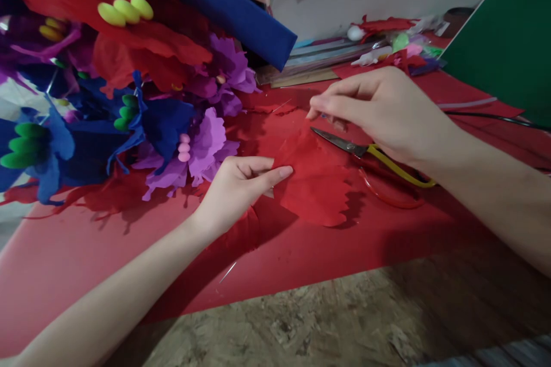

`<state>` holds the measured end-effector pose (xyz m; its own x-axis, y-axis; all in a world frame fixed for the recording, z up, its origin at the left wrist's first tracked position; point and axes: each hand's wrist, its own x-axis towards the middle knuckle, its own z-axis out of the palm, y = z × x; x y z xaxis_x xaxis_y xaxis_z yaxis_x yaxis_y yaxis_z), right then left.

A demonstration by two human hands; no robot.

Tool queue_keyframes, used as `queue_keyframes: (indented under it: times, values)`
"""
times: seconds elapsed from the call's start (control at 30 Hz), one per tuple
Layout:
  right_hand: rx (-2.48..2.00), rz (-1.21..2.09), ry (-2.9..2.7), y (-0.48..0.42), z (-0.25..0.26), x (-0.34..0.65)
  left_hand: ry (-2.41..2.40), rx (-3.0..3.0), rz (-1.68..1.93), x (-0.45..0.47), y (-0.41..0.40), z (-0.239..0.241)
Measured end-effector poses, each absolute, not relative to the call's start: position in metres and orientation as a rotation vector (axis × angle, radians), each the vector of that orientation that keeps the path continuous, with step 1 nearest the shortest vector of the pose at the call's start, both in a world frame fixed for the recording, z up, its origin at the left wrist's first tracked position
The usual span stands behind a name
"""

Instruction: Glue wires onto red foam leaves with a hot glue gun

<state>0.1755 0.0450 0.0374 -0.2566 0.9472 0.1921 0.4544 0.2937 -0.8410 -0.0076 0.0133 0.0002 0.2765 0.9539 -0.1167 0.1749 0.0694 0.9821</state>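
Observation:
My left hand pinches the edge of a red scalloped petal-like piece between thumb and forefinger. The thin piece spreads to the right over the red work surface. Above its far edge, my right hand has thumb and forefinger pressed together; whatever is between them is too small to make out. Scissors with one yellow and one red handle lie under and beside my right hand, blades slightly apart, tips pointing left. More red material is partly hidden beneath my left hand.
Artificial flowers crowd the left: a red flower, blue flowers and purple flowers. A blue box-like bar juts out above. At the back lie wrapped strips and colourful scraps. A green board leans right, near a black cable.

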Motion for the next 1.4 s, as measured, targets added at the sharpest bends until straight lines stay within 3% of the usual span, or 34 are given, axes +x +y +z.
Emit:
queue_keyframes:
  times: [0.2,0.63,0.97,1.4]
  values:
    - [-1.162,0.944,-2.112,0.044,0.03,0.171,1.196,1.44,0.845,-0.008,0.013,0.0]
    - [-1.176,1.146,-1.738,0.046,0.029,0.17,1.199,1.418,0.893,-0.008,0.013,-0.004]
    - [-1.07,1.146,-2.033,0.043,0.024,0.165,1.073,1.416,0.523,-0.008,0.011,-0.001]
    - [-0.965,1.138,-2.093,0.045,0.019,0.165,1.083,1.539,0.603,-0.008,0.011,0.001]
